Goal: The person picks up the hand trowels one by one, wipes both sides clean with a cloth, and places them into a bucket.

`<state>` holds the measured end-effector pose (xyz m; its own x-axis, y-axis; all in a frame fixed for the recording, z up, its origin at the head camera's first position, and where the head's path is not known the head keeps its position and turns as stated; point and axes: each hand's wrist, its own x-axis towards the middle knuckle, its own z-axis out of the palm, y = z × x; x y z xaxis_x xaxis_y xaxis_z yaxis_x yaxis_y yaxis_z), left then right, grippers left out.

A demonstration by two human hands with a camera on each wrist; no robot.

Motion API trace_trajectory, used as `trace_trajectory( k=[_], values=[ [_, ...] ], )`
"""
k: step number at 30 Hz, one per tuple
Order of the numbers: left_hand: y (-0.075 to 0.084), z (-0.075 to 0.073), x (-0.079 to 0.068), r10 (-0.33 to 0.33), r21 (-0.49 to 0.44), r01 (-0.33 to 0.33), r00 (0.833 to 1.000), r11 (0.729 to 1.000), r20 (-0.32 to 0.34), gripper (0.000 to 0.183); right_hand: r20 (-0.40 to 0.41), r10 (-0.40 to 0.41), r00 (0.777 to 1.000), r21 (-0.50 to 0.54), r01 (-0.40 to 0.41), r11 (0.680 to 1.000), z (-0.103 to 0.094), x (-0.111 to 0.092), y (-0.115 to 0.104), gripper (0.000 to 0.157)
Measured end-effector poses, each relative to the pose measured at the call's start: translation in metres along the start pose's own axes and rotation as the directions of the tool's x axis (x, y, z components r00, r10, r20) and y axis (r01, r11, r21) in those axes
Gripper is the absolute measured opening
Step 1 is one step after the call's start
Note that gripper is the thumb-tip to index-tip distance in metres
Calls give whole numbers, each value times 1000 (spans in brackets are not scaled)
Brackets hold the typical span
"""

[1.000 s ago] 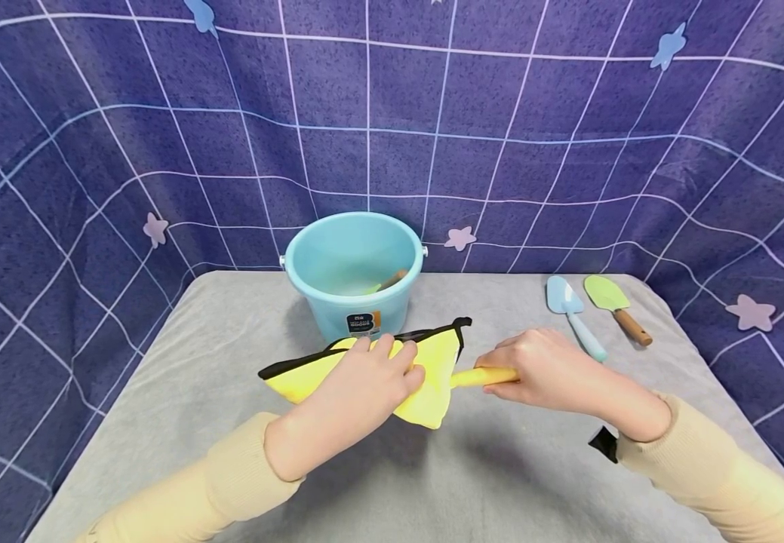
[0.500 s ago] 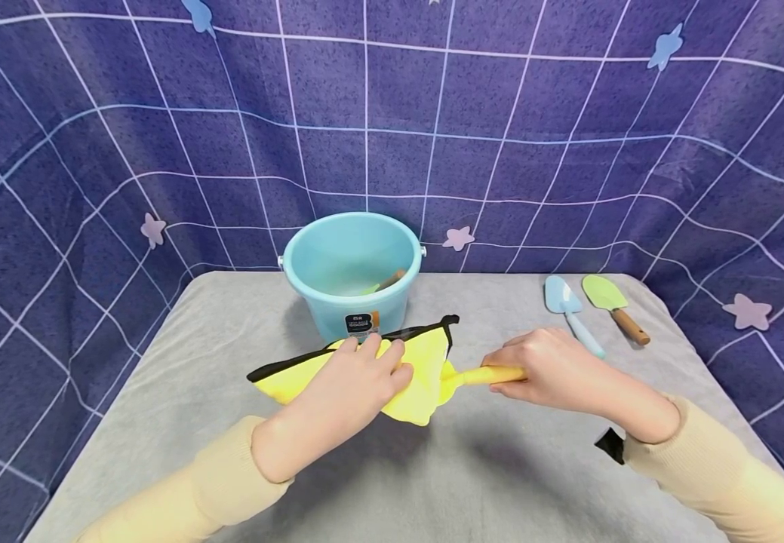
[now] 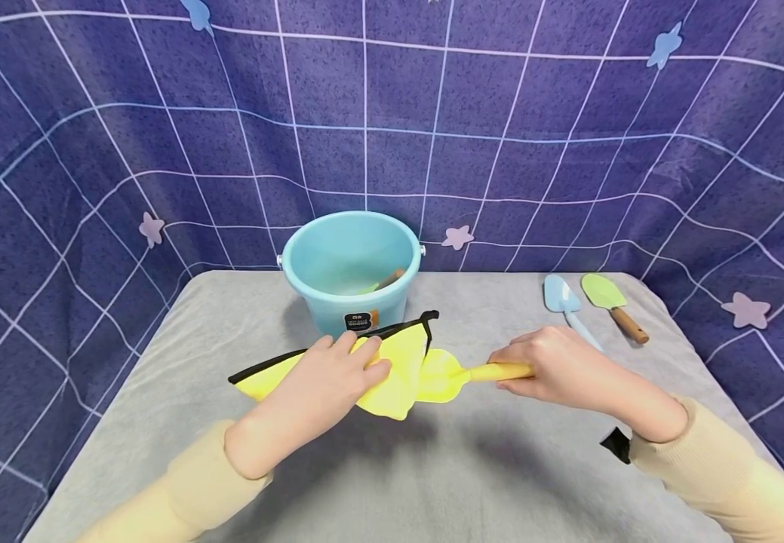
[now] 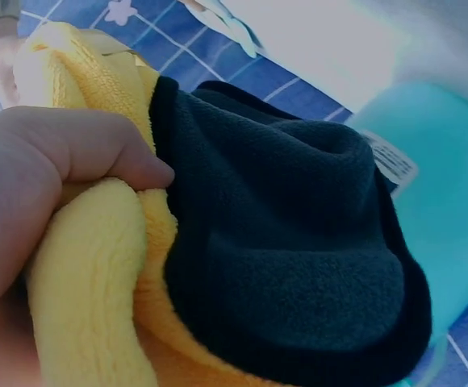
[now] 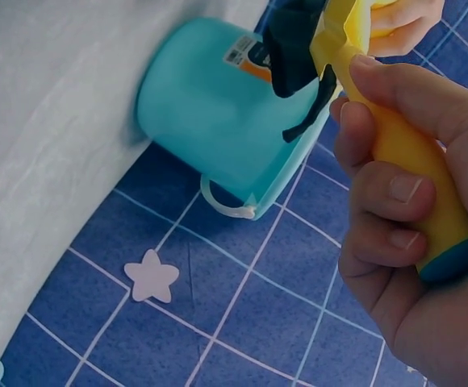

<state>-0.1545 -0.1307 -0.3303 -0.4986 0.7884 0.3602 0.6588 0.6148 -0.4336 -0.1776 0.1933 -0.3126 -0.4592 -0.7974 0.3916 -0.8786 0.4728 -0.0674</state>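
My left hand (image 3: 320, 388) grips a yellow cloth (image 3: 395, 385) with black edging. In the left wrist view the thumb presses the cloth's yellow folds beside its dark grey side (image 4: 290, 210). My right hand (image 3: 561, 369) holds a small yellow trowel (image 3: 442, 377) by its handle, fingers curled round it. The handle (image 5: 415, 173) has a teal end in the right wrist view. Most of the trowel's blade shows at the cloth's right edge; cloth hides its tip. Both are held above the table, in front of the light blue bucket (image 3: 324, 308).
Inside the bucket lies a green tool with a brown handle (image 3: 390, 279). At the table's back right lie a light blue trowel (image 3: 560, 294) and a green trowel (image 3: 604, 292). A black patch (image 3: 616, 445) shows near the right sleeve. A purple gridded curtain (image 3: 500, 98) hangs behind the grey-covered table (image 3: 432, 483).
My left hand has moved left with the cloth, and the right hand slightly right with the trowel. More of the trowel's blade has come out from the cloth.
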Motion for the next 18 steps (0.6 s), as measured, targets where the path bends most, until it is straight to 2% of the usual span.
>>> trace_trajectory(
  k=[9, 18],
  values=[
    [-8, 5, -12, -19, -34, 19, 1000, 999, -21, 32, 5, 14, 1000, 4, -14, 1000, -1, 1, 0, 19],
    [-14, 8, -26, -63, -88, 63, 998, 994, -4, 38, -2, 15, 1000, -4, -15, 1000, -2, 1, -1, 20]
  ],
)
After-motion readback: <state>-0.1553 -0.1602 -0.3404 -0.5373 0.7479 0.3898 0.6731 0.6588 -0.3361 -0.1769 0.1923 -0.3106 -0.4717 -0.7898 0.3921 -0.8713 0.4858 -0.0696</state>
